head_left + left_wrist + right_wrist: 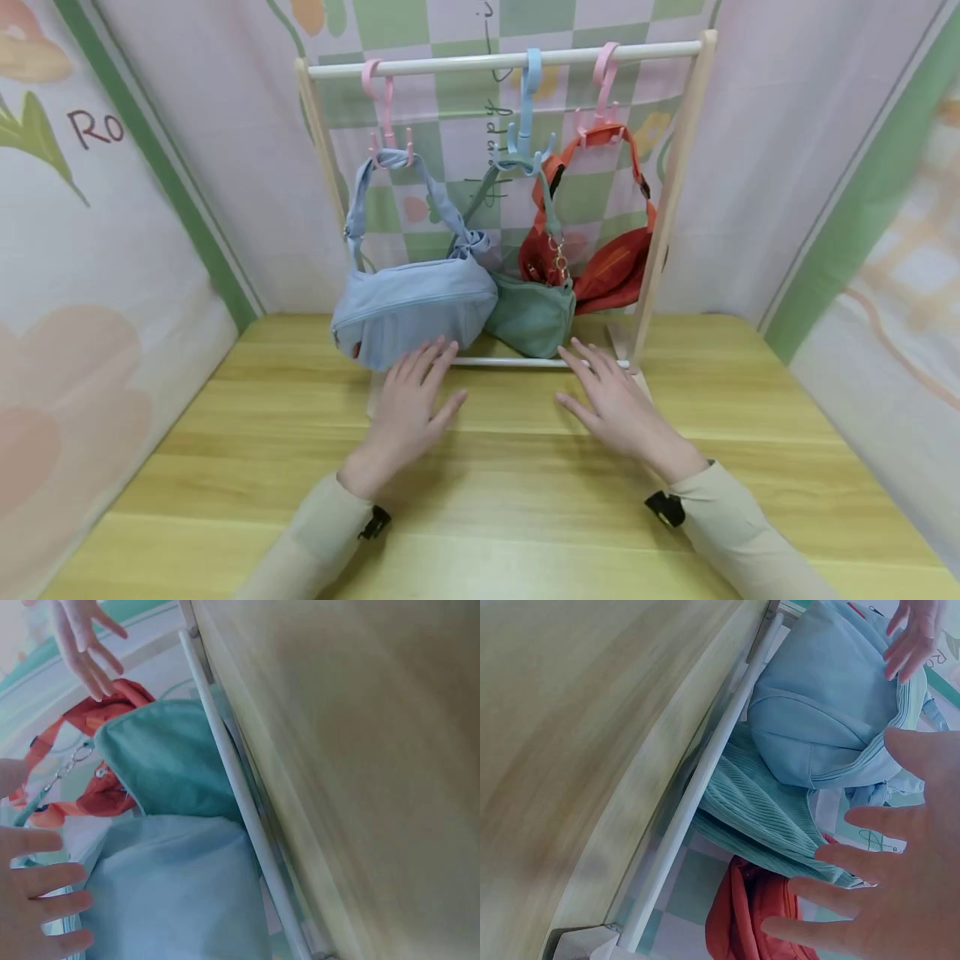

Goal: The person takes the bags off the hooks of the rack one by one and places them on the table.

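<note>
Three bags hang from a small rack. The light blue shoulder bag (pixel 416 304) is on the left, on a pink hook (pixel 388 117). A green corduroy bag (pixel 528 317) with a gold chain link hangs from a blue hook (pixel 527 108) in the middle. To the right, a red bag (pixel 618 267) hangs from another pink hook (pixel 602 87). My left hand (pixel 411 408) has its fingers spread, in front of the blue bag's lower edge. My right hand (pixel 618 408), fingers also straight, is before the rack's lower right side, near the green bag. Neither hand holds anything.
The rack has a white top rail (pixel 465 62), wooden side posts (pixel 672 183) and a white lower bar (pixel 510 362). It stands on a wood-grain table (pixel 480 500). Printed curtains (pixel 112 250) enclose the back and sides.
</note>
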Action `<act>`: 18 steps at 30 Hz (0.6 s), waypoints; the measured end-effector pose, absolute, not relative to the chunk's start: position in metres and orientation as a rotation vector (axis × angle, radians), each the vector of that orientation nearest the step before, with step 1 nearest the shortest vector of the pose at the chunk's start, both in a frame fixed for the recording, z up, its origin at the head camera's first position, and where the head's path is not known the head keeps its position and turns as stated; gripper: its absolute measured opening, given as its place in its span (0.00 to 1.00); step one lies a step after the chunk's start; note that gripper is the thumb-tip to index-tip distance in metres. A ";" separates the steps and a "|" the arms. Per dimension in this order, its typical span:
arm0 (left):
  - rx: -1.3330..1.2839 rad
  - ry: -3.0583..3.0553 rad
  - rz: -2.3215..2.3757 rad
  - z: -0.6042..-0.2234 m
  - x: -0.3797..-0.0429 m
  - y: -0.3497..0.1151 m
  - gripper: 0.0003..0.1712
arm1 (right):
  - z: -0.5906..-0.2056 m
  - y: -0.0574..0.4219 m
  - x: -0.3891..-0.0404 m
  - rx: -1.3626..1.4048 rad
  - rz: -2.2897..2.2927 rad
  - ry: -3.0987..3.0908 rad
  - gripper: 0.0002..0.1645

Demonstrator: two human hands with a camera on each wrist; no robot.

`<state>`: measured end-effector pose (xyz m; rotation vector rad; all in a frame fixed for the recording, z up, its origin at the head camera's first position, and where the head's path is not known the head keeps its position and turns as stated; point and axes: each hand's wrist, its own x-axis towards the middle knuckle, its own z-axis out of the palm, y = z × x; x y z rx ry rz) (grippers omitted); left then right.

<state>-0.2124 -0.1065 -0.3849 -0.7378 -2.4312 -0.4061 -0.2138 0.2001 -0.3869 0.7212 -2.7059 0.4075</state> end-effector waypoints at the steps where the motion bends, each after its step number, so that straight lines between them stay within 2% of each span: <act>1: -0.735 -2.398 -0.405 -0.383 -0.214 -0.107 0.34 | -0.387 0.199 -0.215 0.729 0.422 -2.688 0.39; 18: -0.682 -2.111 -0.524 -0.364 -0.232 -0.112 0.29 | -0.376 0.172 -0.233 0.747 0.554 -2.597 0.32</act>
